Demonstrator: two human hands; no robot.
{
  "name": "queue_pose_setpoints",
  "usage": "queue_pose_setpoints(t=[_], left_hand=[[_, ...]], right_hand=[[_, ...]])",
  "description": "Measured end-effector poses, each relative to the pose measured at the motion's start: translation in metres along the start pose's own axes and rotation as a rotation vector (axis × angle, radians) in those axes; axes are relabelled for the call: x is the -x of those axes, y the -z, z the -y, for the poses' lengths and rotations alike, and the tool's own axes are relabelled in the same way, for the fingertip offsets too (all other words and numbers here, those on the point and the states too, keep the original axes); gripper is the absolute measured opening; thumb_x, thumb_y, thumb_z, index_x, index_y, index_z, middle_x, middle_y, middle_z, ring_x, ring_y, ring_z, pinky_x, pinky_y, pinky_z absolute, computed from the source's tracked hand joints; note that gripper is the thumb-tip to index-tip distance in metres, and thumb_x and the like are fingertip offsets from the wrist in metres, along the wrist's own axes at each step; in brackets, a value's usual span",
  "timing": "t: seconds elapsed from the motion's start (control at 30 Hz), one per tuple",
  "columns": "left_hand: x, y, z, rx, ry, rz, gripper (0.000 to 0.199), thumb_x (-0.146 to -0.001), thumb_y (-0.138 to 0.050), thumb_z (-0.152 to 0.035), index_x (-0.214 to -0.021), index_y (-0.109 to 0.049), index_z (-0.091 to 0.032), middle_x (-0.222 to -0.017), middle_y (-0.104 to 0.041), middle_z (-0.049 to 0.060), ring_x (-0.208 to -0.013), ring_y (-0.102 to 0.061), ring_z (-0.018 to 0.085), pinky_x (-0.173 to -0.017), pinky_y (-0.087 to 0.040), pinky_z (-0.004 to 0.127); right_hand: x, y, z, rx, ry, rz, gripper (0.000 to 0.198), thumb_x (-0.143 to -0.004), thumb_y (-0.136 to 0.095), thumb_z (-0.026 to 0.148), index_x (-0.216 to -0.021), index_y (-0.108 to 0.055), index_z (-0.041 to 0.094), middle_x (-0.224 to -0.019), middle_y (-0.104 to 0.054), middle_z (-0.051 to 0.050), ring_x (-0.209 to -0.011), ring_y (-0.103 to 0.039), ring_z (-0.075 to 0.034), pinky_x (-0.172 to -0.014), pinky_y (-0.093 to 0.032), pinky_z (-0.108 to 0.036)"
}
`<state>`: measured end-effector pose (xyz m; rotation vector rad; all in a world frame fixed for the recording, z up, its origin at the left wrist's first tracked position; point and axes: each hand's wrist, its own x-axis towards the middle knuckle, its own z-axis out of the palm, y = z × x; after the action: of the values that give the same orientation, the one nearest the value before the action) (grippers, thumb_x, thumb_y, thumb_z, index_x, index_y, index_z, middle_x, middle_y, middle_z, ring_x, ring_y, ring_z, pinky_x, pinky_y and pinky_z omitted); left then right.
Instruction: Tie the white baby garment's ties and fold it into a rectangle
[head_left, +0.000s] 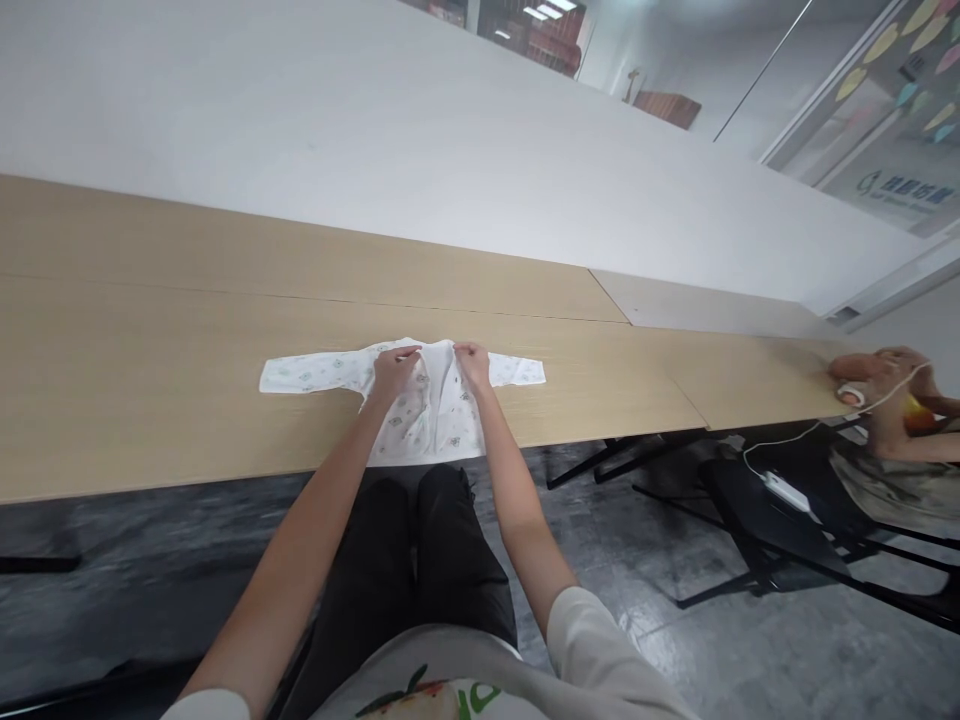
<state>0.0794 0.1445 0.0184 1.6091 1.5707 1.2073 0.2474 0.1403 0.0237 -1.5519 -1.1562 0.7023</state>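
Observation:
A small white baby shirt (394, 425) with a scattered pale print lies spread on the table, its front parted down the middle. Its sleeves reach out to both sides, the left one longer in view than the right. My left hand (395, 370) is closed on the shirt's edge near the neckline. Across the opening, my right hand (472, 365) pinches the other front edge near the collar. The plain white inside shows between the two hands. My palms hide parts of the shoulders.
The long wooden table (150, 350) runs along a white wall (337, 130). At the far right a person's arm (915, 440) rests near the table's end. Beside that person stands a black chair (772, 510) with a white power strip (787, 493) and cable.

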Motion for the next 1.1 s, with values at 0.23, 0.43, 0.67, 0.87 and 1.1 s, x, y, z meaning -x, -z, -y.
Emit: queue_pose_setpoints(t=[0.23,0.43,0.67,0.87,1.1], left_hand=[[0.005,-0.012,0.0,0.008,-0.047,0.048,0.025,-0.074,-0.061,-0.029,-0.091,-0.075,-0.018,-0.092,-0.076,0.006,-0.08,-0.068,0.019,-0.08,-0.052,0.029],[0.012,-0.015,0.013,0.024,-0.12,0.04,0.027,-0.077,-0.06,-0.039,-0.09,-0.072,-0.018,-0.09,-0.075,0.009,-0.08,-0.068,0.021,-0.079,-0.051,0.031],[0.013,-0.015,0.015,0.062,-0.142,0.036,0.034,-0.079,-0.056,-0.045,-0.091,-0.072,-0.018,-0.089,-0.075,0.008,-0.079,-0.067,0.02,-0.077,-0.051,0.031],[0.013,-0.013,0.016,0.065,-0.137,0.069,0.037,-0.08,-0.054,-0.046,-0.094,-0.074,-0.018,-0.092,-0.075,0.008,-0.08,-0.067,0.021,-0.077,-0.051,0.03],[0.013,-0.012,0.012,0.021,-0.1,0.078,0.034,-0.08,-0.054,-0.042,-0.095,-0.075,-0.02,-0.1,-0.075,0.008,-0.09,-0.068,0.022,-0.086,-0.051,0.032]], right_hand=[[0.011,-0.033,0.002,0.04,0.041,0.093,0.015,-0.072,-0.068,0.016,-0.087,-0.071,0.019,-0.084,-0.073,-0.001,-0.077,-0.068,-0.015,-0.076,-0.054,-0.025],[0.021,-0.038,-0.011,0.009,0.061,0.128,0.016,-0.079,-0.063,0.018,-0.092,-0.073,0.019,-0.087,-0.075,-0.004,-0.077,-0.07,-0.016,-0.076,-0.055,-0.025],[0.025,-0.037,-0.02,-0.071,0.106,0.123,0.021,-0.082,-0.056,0.022,-0.093,-0.074,0.019,-0.084,-0.075,-0.003,-0.073,-0.07,-0.016,-0.073,-0.056,-0.026],[0.021,-0.039,-0.019,-0.113,0.134,0.131,0.019,-0.081,-0.053,0.018,-0.089,-0.071,0.019,-0.086,-0.074,-0.004,-0.073,-0.069,-0.015,-0.072,-0.056,-0.025],[0.025,-0.034,-0.007,-0.052,0.137,0.121,0.017,-0.074,-0.06,0.015,-0.089,-0.067,0.019,-0.084,-0.073,-0.002,-0.078,-0.069,-0.014,-0.077,-0.055,-0.023]])
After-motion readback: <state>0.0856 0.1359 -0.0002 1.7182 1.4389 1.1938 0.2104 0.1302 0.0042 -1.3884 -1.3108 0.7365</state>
